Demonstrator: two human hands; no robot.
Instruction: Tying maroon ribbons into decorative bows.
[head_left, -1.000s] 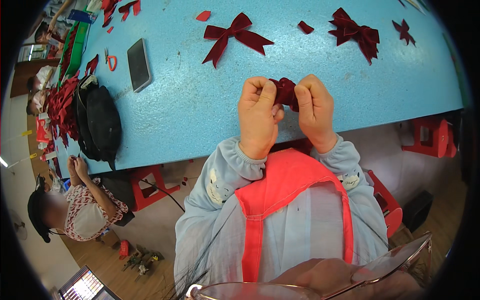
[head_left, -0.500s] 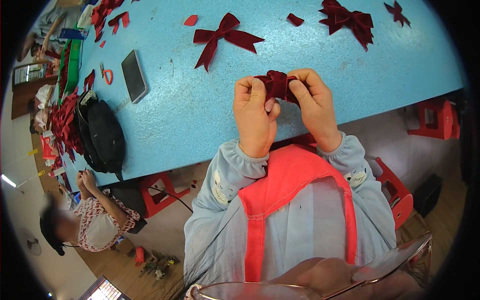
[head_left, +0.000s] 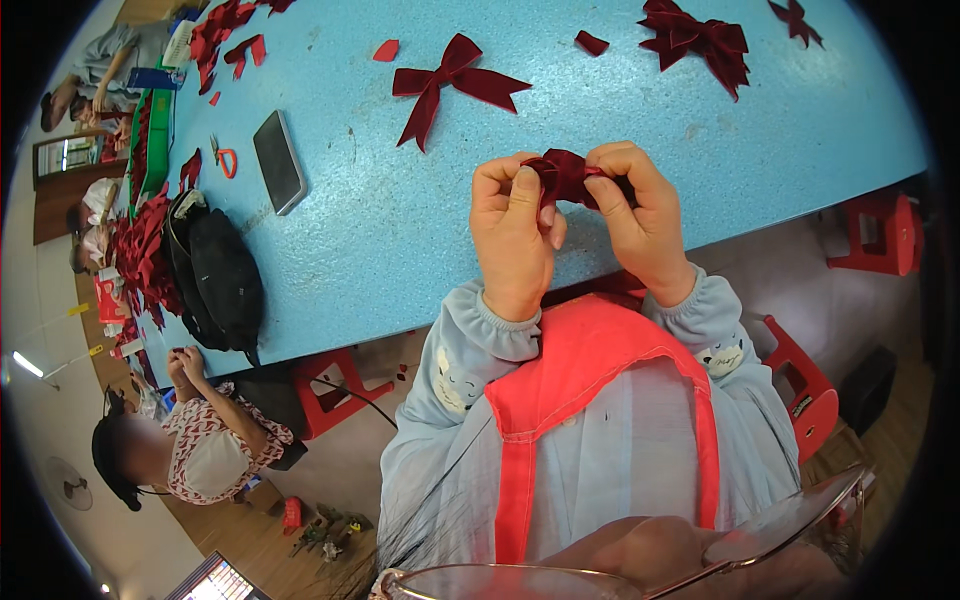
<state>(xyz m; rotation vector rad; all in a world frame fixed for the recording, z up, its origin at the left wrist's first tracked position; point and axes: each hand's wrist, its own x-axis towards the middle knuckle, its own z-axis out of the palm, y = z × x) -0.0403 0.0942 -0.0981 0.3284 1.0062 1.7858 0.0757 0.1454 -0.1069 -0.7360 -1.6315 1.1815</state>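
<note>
Nearest the camera, a red apron over pale blue cuffed sleeves is seen. Just beyond, above the near edge of the speckled blue surface, a small piece of dark red velvet ribbon is pinched between the left hand and the right hand. Each grip is closed narrowly on the ribbon, thumbs and forefingers pressed to its folds from either side. The ribbon is bunched into soft loops, matte and deep crimson. Farther out, a finished velvet bow with long tails is laid flat, and a fuller bow is set to its right. A dark rectangular phone and a black bag are placed well to the left, with orange-handled scissors beyond them.
</note>
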